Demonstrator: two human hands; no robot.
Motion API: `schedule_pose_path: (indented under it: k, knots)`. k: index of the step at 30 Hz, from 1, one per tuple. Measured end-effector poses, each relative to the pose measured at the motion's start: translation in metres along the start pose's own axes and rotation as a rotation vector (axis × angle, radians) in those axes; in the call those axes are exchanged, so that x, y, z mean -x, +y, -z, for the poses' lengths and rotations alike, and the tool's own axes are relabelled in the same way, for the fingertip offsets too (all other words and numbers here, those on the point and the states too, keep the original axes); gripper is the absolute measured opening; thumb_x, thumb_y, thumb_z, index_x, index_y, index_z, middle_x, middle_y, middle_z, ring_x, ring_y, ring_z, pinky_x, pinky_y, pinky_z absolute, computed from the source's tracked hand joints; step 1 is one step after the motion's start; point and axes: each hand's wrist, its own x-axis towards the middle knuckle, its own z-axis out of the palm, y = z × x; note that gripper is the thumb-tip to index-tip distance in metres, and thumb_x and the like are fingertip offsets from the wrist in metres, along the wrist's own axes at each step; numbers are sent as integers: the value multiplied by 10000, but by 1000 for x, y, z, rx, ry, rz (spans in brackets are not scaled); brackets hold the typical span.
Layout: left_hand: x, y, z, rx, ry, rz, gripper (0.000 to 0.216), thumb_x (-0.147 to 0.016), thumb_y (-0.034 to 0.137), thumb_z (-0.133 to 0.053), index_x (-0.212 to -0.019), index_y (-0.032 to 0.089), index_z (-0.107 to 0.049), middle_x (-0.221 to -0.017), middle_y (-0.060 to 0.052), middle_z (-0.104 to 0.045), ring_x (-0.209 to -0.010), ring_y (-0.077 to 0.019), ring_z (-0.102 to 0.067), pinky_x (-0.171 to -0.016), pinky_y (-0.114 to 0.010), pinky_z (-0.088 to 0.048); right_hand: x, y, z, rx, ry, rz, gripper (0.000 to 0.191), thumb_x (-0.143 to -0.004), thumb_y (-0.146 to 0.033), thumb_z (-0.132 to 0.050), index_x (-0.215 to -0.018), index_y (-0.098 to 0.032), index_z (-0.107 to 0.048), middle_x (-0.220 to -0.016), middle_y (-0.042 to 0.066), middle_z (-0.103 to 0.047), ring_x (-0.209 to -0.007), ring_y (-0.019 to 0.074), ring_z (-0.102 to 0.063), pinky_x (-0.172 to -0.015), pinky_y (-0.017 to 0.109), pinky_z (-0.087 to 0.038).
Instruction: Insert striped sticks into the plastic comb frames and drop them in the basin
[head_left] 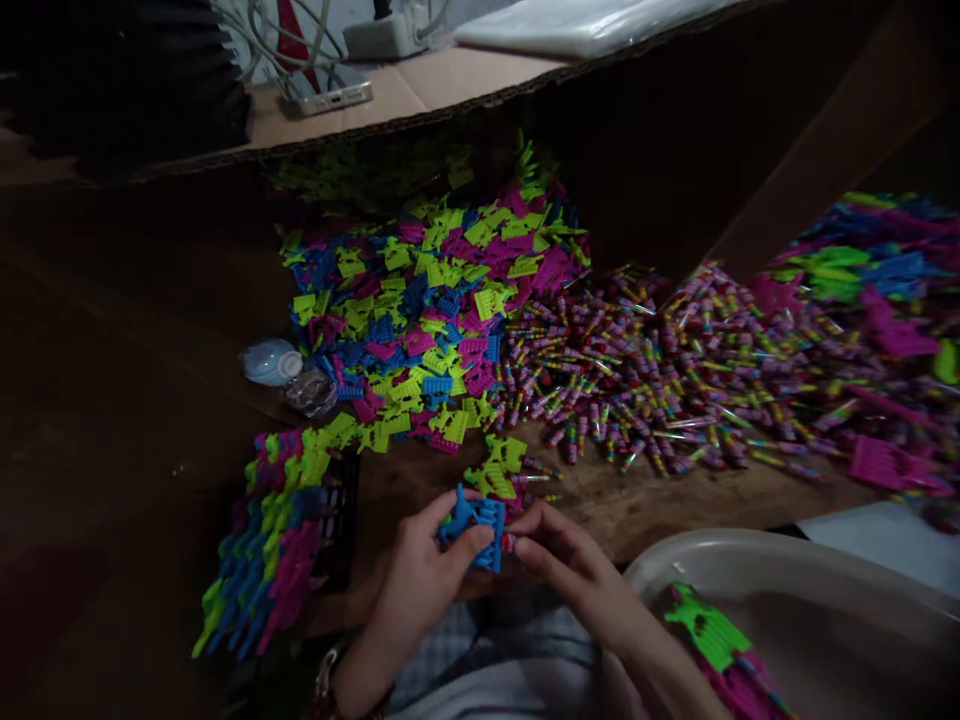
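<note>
A blue plastic piece (490,518) with a ribbed panel on its right side is held in the left hand (433,558). By its right edge, the right hand (576,562) pinches a small red-and-white piece (509,543), partly hidden.

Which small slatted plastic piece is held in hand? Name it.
The blue slatted plastic piece clasped in the bare left hand; the multicoloured heap of plastic pieces beyond lies untouched.

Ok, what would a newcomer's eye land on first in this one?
Probably the bright heap of lime, pink and blue plastic pieces mid-picture, with many small multicoloured tubes spread to its right. Next, at lower centre, the left hand holds a blue piece, while the right hand pinches a small red item beside it.
</note>
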Motion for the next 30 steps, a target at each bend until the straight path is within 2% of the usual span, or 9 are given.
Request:
schedule_pose_path:
  k: [4,7,10,12,15,18,21,25,30]
  knots:
    - [3,-12,-10,-68,95,-24,429,-785,402,-580,-1143,168,-603,-971,-71,-689,-739,-194,-661,-569,-275,-575,-3,0,-2,293,30,124,170,-896,-349,-498,-874,-189,-550,-809,21,-613,-743,150,-575,-662,235,-454]
    - [-10,-19,-6,-211,134,-155,396,-782,355,-599,-1134,175,-614,-1054,-84,-686,-892,-221,-659,-750,-318,-560,-9,1,-3,473,80,196,133,-914,-289,-454,-908,-190,-543,-835,39,-635,-754,160,-592,-690,252,-453]
    - [-41,-18,9,-328,172,-322,391,-812,352,-579,-1160,174,-593,-1100,-101,-677,-996,-232,-633,-881,-354,-502,-19,1,0,723,175,212,144,-919,-251,-440,-894,-180,-563,-818,58,-635,-759,185,-581,-695,283,-447]
    - [-69,-16,19,-433,304,-426,383,-868,366,-496,-1182,159,-570,-1144,-130,-652,-1050,-245,-605,-922,-392,-473,-26,0,6,1022,239,215,146,-899,-237,-478,-847,-169,-596,-835,83,-626,-817,226,-556,-739,333,-431]
    - [-104,-20,23,-812,521,-473,433,-842,397,-531,-1128,79,-596,-1229,-223,-573,-1218,-365,-448,-1016,-542,-335,-38,-4,23,1459,274,196,148,-885,-254,-513,-846,-181,-635,-915,95,-612,-898,250,-524,-800,364,-401]
    - [-123,-33,16,-973,523,-509,447,-805,419,-582,-1086,73,-608,-1315,-233,-495,-1315,-412,-284,-1042,-587,-260,-48,-8,49,1654,279,175,178,-874,-208,-515,-1004,-189,-635,-1003,119,-593,-938,265,-513,-803,374,-392]
    - [-128,-45,13,-709,449,-580,362,-742,378,-665,-1006,134,-626,-1304,-168,-519,-1325,-358,-285,-1075,-525,-249,-57,-10,73,1730,287,154,278,-827,-112,-534,-1082,-156,-633,-1033,185,-574,-984,336,-488,-777,424,-389]
    - [-126,-49,18,-291,414,-468,199,-687,317,-700,-821,197,-616,-979,-80,-667,-1055,-278,-557,-968,-447,-396,-64,-11,87,1776,224,195,269,-832,-61,-500,-1015,-158,-672,-1003,186,-588,-958,328,-503,-780,430,-403]
    - [-99,-35,14,-94,428,-318,304,-725,368,-641,-942,162,-584,-889,-62,-678,-835,-216,-641,-773,-363,-512,-54,-15,78,1722,220,324,270,-883,-99,-436,-1092,-101,-607,-1024,176,-581,-960,290,-501,-829,419,-421]
